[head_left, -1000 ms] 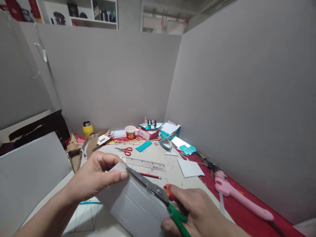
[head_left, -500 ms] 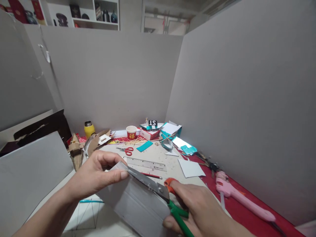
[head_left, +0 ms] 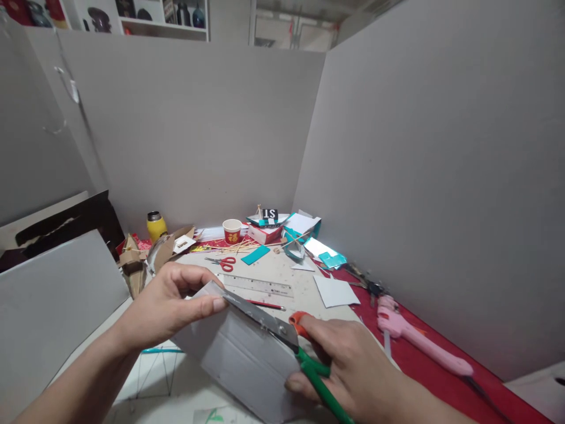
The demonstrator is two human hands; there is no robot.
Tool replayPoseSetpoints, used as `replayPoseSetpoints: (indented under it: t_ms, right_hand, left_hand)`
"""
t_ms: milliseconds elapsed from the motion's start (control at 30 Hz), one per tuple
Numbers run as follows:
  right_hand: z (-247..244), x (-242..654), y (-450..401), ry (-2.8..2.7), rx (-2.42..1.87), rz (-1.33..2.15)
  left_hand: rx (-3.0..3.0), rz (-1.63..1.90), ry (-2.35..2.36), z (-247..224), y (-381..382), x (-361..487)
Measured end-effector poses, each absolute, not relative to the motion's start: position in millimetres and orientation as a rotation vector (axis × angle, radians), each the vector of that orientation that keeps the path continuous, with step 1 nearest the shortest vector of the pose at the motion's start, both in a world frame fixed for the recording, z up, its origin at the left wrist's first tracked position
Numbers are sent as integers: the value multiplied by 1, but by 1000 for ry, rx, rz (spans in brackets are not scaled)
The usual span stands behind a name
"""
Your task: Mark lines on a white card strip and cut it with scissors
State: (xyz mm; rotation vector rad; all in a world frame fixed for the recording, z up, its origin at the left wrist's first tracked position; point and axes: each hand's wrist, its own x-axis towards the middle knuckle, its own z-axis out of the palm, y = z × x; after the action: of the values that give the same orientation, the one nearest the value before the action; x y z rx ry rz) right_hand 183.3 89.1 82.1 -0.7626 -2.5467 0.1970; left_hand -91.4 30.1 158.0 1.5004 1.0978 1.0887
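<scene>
My left hand [head_left: 185, 297] pinches the upper left corner of a grey-white sheet of cardboard [head_left: 247, 359] between thumb and fingers. In my right hand [head_left: 344, 359] is a pair of large scissors [head_left: 315, 372] with green and orange handles. Their metal blades lie along the cardboard's upper edge, with the tips close to my left thumb. Whether the blades are fully closed cannot be made out. Beyond the cardboard lie a red pencil [head_left: 265, 304] and a clear ruler [head_left: 260, 285]. The sheet is tilted above the table and hides part of it.
Small red scissors [head_left: 226, 263], a teal strip [head_left: 256, 255] and thin sticks lie farther back. A red paper cup [head_left: 232, 232] and a yellow bottle [head_left: 156, 226] stand near the wall. At right are a white card [head_left: 336, 291] and a pink glue gun [head_left: 419, 338] on red cloth.
The camera view has shifted slightly, so the surroundings sit a little higher and to the left. Both hands keep their hold, and the scissors stay along the cardboard's edge.
</scene>
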Motion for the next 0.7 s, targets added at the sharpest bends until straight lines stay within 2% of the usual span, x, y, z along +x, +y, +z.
replayPoseSetpoints:
  t_ms: [200,700]
  right_hand:
    - [76,184,90,-2524,-760,186]
    - [77,181,87,-2479,-694,463]
  left_hand:
    - [1473,1084,1131,158,31,-90]
    - [1425,1054,1146,159,31,-89]
